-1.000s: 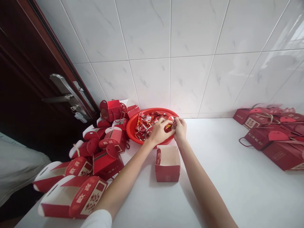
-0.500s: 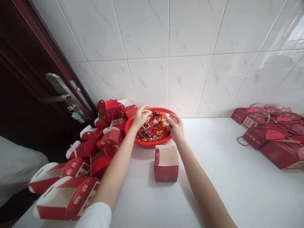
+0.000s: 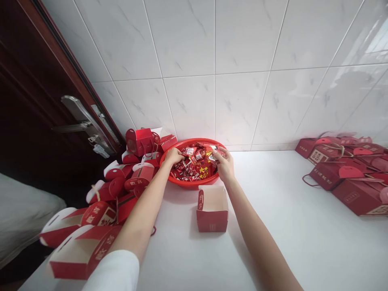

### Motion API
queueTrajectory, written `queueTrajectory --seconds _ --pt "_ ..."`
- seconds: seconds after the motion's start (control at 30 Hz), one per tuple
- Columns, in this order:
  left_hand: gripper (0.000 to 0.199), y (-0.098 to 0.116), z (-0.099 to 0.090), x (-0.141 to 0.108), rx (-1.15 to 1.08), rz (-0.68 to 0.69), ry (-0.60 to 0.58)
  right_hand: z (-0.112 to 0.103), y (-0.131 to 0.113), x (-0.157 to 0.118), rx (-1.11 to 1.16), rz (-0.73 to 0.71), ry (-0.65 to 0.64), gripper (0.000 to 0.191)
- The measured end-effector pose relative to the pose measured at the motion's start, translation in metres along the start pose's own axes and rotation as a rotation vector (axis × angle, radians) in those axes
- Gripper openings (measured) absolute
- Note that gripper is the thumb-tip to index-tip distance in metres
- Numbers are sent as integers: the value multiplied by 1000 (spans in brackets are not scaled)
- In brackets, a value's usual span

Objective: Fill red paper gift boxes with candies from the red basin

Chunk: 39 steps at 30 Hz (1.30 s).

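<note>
A red plastic basket (image 3: 190, 184) holds many red-wrapped candies (image 3: 198, 165), some with gold lettering. My left hand (image 3: 173, 157) reaches over the basket's left side, its curled fingertips down among the candies; what they grip is partly hidden. At the right side of the basket, my right hand (image 3: 224, 163) is closed with thumb and fingers on a red candy packet (image 3: 214, 154). Between my forearms a small red gift box (image 3: 212, 221) stands upright on the white table with its top open and its cream inside showing.
Several red gift boxes (image 3: 142, 176) are piled on the left, some open-topped. More closed red boxes with cord handles (image 3: 351, 196) stand on the right. A tiled wall (image 3: 242, 105) rises behind the table (image 3: 273, 182). At the left are a dark door with a handle (image 3: 87, 125) and pale fabric (image 3: 27, 214).
My left hand has moved down and left, from above the basket with spread fingers to curled among the candies. My right hand stays at the basket's right side. The open box has not moved.
</note>
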State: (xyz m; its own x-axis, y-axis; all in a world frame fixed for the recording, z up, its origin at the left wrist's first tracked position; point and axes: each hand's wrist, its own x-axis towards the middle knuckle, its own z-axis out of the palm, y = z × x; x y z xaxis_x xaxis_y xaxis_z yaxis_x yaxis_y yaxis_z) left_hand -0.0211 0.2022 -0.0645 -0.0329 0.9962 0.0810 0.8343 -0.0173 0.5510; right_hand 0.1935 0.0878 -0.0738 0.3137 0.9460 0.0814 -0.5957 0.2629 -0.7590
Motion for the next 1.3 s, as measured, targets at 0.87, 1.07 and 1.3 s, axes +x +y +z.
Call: queueTrajectory --seconds 0.87,1.07,1.3 --pt "44 60 -7 -75 -1283 227 -14 1 1 1 35 0 4 45" --pt "40 69 11 -91 -1229 249 -83 3 0 2 33 4 19 46" --pt "40 67 20 -95 -1172 166 -63 3 1 2 -18 26 2 45"
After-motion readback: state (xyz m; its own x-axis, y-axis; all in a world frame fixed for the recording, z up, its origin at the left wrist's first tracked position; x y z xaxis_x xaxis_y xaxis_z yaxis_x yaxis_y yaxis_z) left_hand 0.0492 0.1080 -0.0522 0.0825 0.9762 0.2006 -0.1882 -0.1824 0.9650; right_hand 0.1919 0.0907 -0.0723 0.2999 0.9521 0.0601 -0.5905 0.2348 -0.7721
